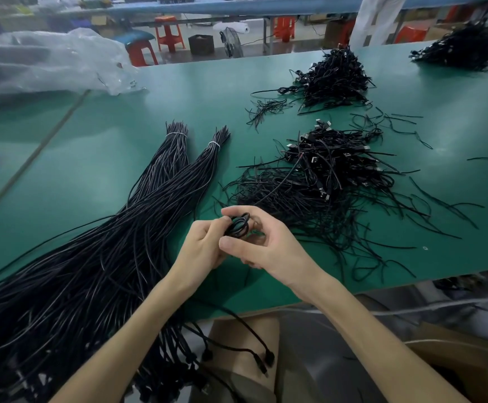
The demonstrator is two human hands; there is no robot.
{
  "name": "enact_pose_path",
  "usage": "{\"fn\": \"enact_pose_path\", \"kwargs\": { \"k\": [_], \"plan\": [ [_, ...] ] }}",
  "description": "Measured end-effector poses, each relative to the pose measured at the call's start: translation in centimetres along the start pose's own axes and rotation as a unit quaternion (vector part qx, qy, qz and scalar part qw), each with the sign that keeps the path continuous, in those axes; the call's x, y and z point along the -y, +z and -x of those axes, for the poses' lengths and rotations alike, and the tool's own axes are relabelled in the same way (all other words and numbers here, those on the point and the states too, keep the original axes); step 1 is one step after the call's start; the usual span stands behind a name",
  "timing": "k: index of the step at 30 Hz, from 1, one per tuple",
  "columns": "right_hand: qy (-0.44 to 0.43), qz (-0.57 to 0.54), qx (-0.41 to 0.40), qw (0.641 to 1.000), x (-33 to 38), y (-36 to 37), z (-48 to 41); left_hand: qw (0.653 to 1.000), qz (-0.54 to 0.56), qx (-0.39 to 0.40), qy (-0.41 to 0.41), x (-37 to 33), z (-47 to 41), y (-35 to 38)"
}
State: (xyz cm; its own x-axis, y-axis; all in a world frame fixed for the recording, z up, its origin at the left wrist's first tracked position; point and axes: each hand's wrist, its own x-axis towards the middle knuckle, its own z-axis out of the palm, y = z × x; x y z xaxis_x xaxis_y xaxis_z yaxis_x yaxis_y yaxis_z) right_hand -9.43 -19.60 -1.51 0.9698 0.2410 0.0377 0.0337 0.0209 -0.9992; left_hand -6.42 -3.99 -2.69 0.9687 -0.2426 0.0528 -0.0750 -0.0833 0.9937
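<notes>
Centrally, just above the near edge of the flat green table top, a small coil of thin black cable is held between both hands. The coil is a narrow oval standing on edge. Its long axis runs from lower left to upper right, the upper end pointing away from the person towards the far right of the table.

The left hand has its fingers curled, and its fingertips pinch the coil's lower left side. The right hand is cupped round the coil from the right: the index finger arches over the top of the loop, the thumb lies stretched out beneath it, and the remaining fingers are loosely bent behind. The two hands touch at the coil.

To the left lie two long bundles of straight black cables, each bound near its far end with a white tie. Their near ends spill over the table edge.

Just beyond the hands sits a heap of coiled black cables with metal plugs. A second black heap and a third black heap lie farther back. A crumpled clear plastic bag rests at the far left. Any marking on the plugs is too small to read.
</notes>
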Motion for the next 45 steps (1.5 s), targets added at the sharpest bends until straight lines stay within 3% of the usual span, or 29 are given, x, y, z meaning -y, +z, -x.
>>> {"fn": "enact_pose_path", "kwargs": {
  "k": [3, 7, 15, 20, 28, 34, 39, 45],
  "plan": [
    [-0.009, 0.089, -0.019, 0.996, -0.1, -0.1, 0.0, 1.000, 0.004, -0.010, 0.022, -0.1, 0.1, -0.1],
    [-0.029, 0.120, -0.038, 0.992, -0.2, -0.2, 0.1, 1.000, -0.011, -0.018, 0.018, -0.2, -0.1, 0.0],
    [-0.055, 0.034, -0.162, 0.985, -1.4, 1.4, 1.2, 1.000, 0.019, -0.010, 0.008, -0.4, 0.0, 0.2],
    [-0.061, -0.003, -0.152, 0.987, -1.3, 1.8, 1.3, 1.000, -0.014, -0.003, 0.024, -0.3, 0.1, 0.2],
    [0.008, -0.040, -0.167, 0.985, -1.7, 1.9, 1.3, 0.997, -0.040, -0.052, 0.030, 0.1, 0.1, 0.3],
    [-0.018, -0.067, -0.058, 0.996, -1.1, 1.2, 0.9, 0.999, -0.015, -0.028, 0.035, -0.2, 0.1, 0.1],
    [-0.063, 0.071, -0.016, 0.995, -0.6, 0.0, 0.9, 1.000, 0.001, 0.005, 0.011, 0.0, 0.1, 0.2],
    [-0.090, 0.268, -0.042, 0.958, -0.5, -0.6, 1.0, 0.999, -0.028, -0.002, 0.019, 0.4, 0.1, 0.4]
  ]
}}
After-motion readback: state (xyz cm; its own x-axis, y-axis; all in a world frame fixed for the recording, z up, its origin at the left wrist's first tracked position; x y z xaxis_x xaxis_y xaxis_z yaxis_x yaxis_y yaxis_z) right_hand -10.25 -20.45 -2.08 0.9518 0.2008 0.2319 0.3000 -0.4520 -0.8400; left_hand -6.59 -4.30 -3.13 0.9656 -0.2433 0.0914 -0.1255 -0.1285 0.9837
